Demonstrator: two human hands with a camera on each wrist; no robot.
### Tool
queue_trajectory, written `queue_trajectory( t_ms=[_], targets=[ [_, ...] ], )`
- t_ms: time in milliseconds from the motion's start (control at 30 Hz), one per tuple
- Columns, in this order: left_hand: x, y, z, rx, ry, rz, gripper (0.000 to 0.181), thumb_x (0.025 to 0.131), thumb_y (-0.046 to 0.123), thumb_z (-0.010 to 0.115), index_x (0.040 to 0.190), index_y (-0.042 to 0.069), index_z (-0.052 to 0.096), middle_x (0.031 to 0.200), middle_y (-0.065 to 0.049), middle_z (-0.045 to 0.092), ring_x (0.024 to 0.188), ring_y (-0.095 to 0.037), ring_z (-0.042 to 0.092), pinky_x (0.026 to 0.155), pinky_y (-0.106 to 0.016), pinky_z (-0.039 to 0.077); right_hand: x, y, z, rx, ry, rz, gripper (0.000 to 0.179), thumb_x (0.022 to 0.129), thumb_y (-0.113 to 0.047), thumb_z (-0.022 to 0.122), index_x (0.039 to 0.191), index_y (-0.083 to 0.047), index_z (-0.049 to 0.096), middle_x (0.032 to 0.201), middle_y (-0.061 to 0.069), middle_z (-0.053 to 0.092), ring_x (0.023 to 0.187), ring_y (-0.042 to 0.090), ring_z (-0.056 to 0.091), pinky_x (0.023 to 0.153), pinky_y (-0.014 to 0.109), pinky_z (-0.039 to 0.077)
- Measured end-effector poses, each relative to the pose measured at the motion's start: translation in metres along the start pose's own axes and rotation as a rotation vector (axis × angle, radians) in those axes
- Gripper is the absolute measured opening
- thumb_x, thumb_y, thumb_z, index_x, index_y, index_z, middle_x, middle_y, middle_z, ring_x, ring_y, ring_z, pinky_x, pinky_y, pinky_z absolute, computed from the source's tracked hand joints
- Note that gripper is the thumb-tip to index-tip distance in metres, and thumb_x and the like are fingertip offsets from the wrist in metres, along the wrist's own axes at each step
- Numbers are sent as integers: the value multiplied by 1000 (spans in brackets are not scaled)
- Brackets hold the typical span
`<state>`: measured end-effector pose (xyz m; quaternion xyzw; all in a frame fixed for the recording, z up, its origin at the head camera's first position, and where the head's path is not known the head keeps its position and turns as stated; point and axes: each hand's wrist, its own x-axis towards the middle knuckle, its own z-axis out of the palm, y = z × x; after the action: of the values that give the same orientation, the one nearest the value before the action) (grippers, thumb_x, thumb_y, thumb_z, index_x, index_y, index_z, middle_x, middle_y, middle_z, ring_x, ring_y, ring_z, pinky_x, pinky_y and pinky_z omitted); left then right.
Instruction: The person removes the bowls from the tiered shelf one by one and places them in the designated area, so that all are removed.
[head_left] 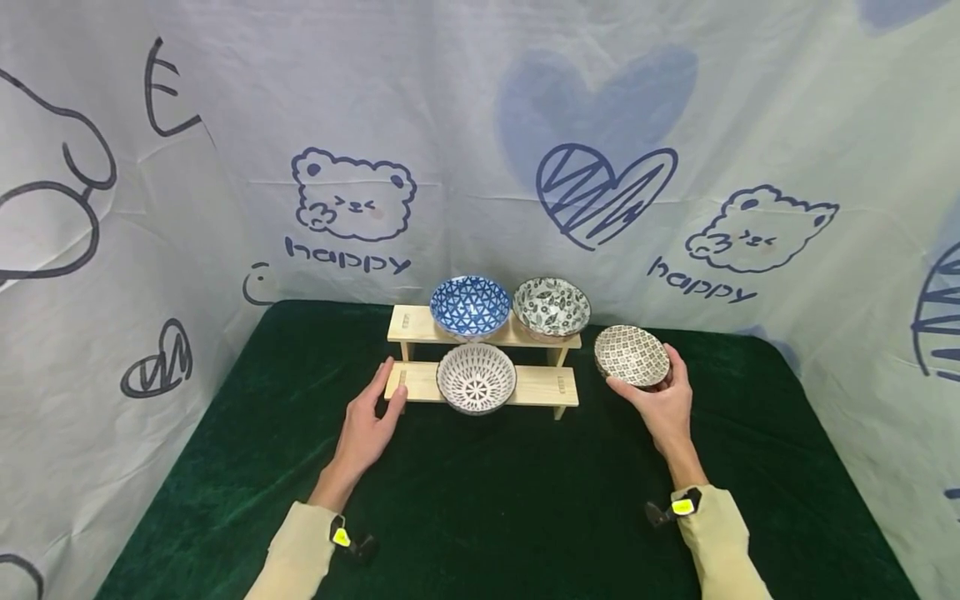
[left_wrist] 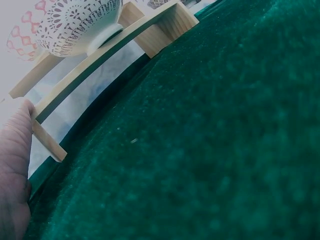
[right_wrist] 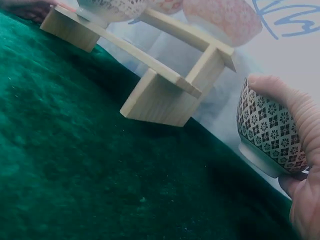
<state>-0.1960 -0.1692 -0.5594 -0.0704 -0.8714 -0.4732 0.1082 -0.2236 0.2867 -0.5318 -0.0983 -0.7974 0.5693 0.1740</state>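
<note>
My right hand (head_left: 663, 404) grips a small bowl (head_left: 632, 355) with a brown-and-cream flower-check pattern, thumb at its rim and fingers underneath. In the right wrist view this bowl (right_wrist: 270, 132) is held up beside the two-step wooden stand (right_wrist: 160, 100). The left hand (head_left: 366, 421) touches the left end of the stand's lower board (head_left: 536, 385), its fingers extended. Its thumb (left_wrist: 16, 135) lies at the board's front edge in the left wrist view. A white bowl with dark dashes (head_left: 477, 379) sits mid-board. A blue triangle-patterned bowl (head_left: 470, 307) and a leaf-patterned bowl (head_left: 551, 307) occupy the upper step.
Dark green cloth (head_left: 517, 508) covers the table. Behind it hangs a white curtain (head_left: 465, 100) with blue hearts, bear faces and lettering, which also runs along both sides. Bare wood shows on the lower board on either side of the white bowl.
</note>
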Motion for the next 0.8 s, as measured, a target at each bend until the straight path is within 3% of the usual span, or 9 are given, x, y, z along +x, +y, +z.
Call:
queue_trajectory(
  t_ms=[233,800],
  targets=[
    [0,0,0,3,3,-4,66,109,43,55,163,12,36,168,-11,35,155,-28,33,125,-55,28,11,11,7,-17,-4,25,109,81,-20,92,165,-12,22,166,16,35,148,32,41,121,51,36],
    [1,-2,1,-4,5,8,66,109,43,55,163,11,36,168,-12,35,155,-28,32,125,-55,28,22,25,17,58,2,14,111,79,-18,93,163,-9,22,165,15,37,149,31,40,123,51,33]
  ],
)
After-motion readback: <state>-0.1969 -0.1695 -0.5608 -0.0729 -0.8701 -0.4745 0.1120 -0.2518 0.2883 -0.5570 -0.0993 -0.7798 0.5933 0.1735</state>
